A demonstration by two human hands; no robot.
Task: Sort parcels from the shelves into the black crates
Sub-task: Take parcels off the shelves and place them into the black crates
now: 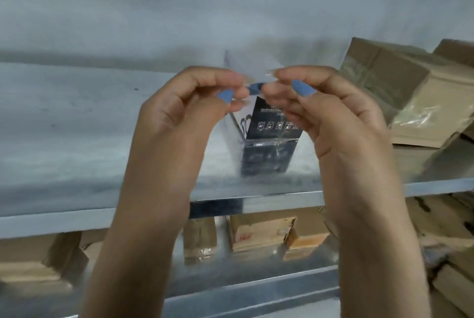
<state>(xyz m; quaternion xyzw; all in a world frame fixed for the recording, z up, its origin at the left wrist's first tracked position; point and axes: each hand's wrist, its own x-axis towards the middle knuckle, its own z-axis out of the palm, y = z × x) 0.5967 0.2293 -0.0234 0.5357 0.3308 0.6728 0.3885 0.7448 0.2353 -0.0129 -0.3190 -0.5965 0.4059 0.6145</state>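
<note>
We find the small dark printed box in clear plastic wrap (269, 135) standing on the grey metal shelf (77, 125), both the left hand (179, 112) and the right hand (331, 117) pinching its top flap. We advise supporting the base before lifting; no black crate in view.

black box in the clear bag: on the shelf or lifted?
Cannot tell. Both hands, left hand and right hand, pinch the bag top; the black box hangs upright, its base blurred.

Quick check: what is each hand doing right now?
Left hand: closed, pinching the top of the clear-wrapped dark box.
Right hand: closed, pinching the same top edge.
</note>
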